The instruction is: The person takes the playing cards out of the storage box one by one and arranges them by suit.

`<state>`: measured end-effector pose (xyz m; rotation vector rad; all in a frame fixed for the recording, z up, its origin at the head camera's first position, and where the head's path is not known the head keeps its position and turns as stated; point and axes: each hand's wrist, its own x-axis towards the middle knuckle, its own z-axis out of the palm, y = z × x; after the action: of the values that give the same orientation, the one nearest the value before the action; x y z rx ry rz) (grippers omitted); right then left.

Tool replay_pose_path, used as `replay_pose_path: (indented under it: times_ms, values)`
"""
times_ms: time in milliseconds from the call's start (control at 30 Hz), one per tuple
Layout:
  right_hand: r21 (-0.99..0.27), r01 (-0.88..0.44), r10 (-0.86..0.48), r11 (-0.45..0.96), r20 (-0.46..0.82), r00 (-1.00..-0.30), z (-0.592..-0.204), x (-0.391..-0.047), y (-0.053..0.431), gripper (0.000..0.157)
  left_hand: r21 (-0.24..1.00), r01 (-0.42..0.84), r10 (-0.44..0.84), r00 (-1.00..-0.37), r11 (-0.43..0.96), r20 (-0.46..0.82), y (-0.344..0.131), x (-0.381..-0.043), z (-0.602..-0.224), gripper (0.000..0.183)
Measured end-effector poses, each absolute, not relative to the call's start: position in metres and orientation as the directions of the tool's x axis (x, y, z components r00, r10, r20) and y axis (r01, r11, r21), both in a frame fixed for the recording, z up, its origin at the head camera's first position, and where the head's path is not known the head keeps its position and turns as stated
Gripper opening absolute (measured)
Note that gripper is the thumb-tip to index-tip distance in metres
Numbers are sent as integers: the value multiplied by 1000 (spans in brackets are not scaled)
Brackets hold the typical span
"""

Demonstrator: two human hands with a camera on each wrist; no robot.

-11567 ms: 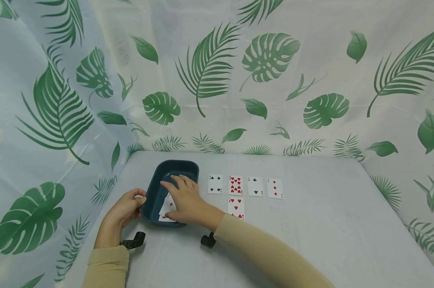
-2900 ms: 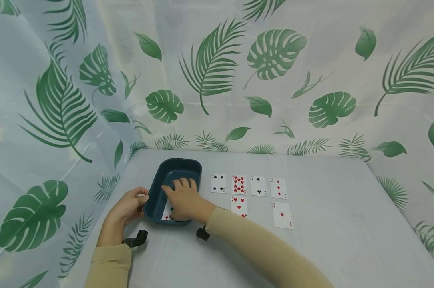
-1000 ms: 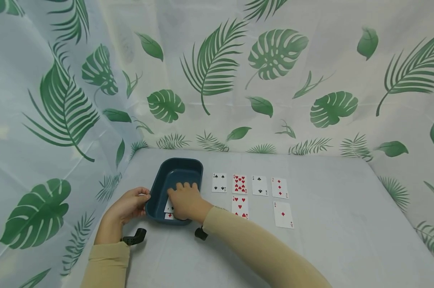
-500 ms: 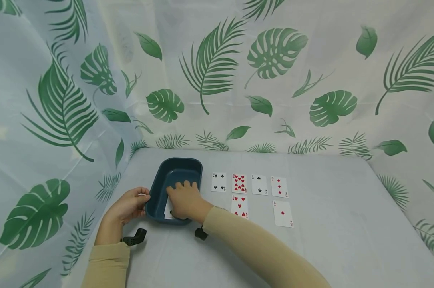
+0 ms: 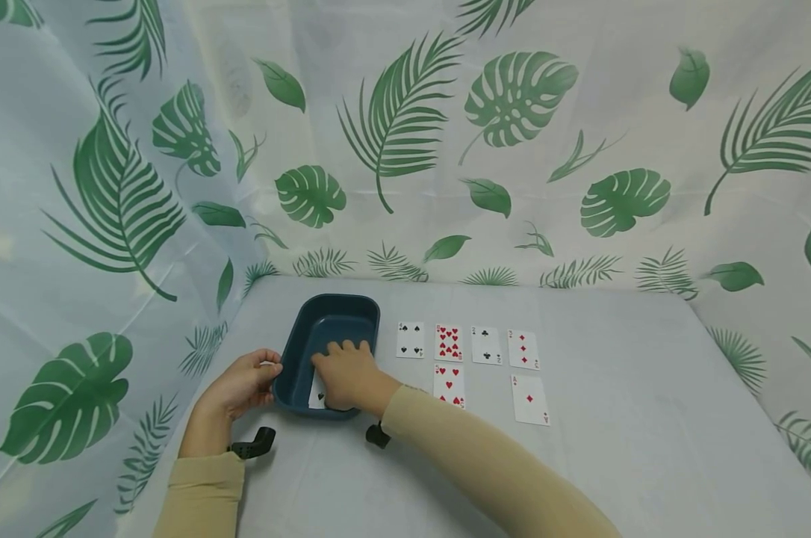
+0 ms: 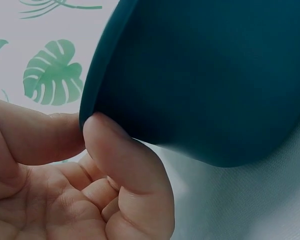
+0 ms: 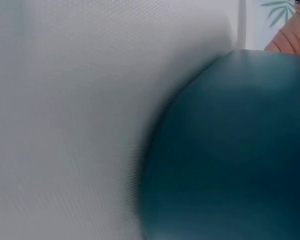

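Observation:
A dark blue rectangular tray [image 5: 341, 326] stands at the left of the table, with playing cards [image 5: 316, 396] at its near end. My left hand [image 5: 249, 381] pinches the tray's left rim between thumb and index finger, as the left wrist view shows close up. Inside the tray, my right hand [image 5: 349, 375] is over the cards with its fingers bent downward. Its fingertips are hidden, so whether it grips a card cannot be seen. Only the tray's outer wall [image 7: 230, 150] fills the right wrist view, not the right hand's fingers.
Right of the tray lies a face-up row: a spade card [image 5: 410, 340], a heart card [image 5: 449, 343], a club card [image 5: 486, 345] and a diamond card [image 5: 523, 350]. Below are another heart card [image 5: 449, 382], partly behind the right sleeve, and an ace of diamonds [image 5: 529, 400].
Since the oldest frame, the ace of diamonds has appeared on the table. My right hand has shifted slightly nearer within the tray, and the visible cards there have changed. My left hand stays on the rim.

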<state>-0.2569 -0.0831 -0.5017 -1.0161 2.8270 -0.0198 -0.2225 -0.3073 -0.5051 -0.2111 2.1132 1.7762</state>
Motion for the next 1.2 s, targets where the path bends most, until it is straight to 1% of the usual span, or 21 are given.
replay_pose_path:
  times_ms: [133,233,300,433,667,800,1000,1100,1200]
  values:
    - [-66,-631,-634,773,-106,-766,-502,-257,-83,71,919,-347,119,-921,187,-372,-307,-223,-506,16]
    - [-75,-636,-640,768,-114,-760,-499,-256,-81,78,920,-347,118,-921,183,-371,-307,-223,-506,15]
    - [-76,-642,-646,763,-130,-752,-497,-256,-81,79,921,-347,118,-921,179,-370,-307,-223,-506,14]
    - [-74,-654,-656,753,-151,-739,-498,-257,-80,75,921,-346,123,-921,178,-369,-307,-223,-507,15]
    - [-75,-654,-658,752,-145,-739,-503,-260,-82,65,921,-345,127,-921,178,-369,-307,-223,-508,19]
    - [-77,-645,-649,760,-129,-749,-503,-260,-83,68,922,-346,126,-921,174,-370,-307,-223,-508,20]
    - [-81,-628,-633,774,-112,-766,-502,-259,-86,80,921,-348,118,-921,173,-370,-306,-223,-507,18]
    - [-63,-625,-627,778,-124,-769,-502,-257,-87,81,920,-348,114,-922,178,-371,-305,-223,-507,18]
    - [-51,-623,-624,781,-130,-771,-503,-257,-88,78,918,-352,108,-921,180,-374,-304,-223,-506,18]
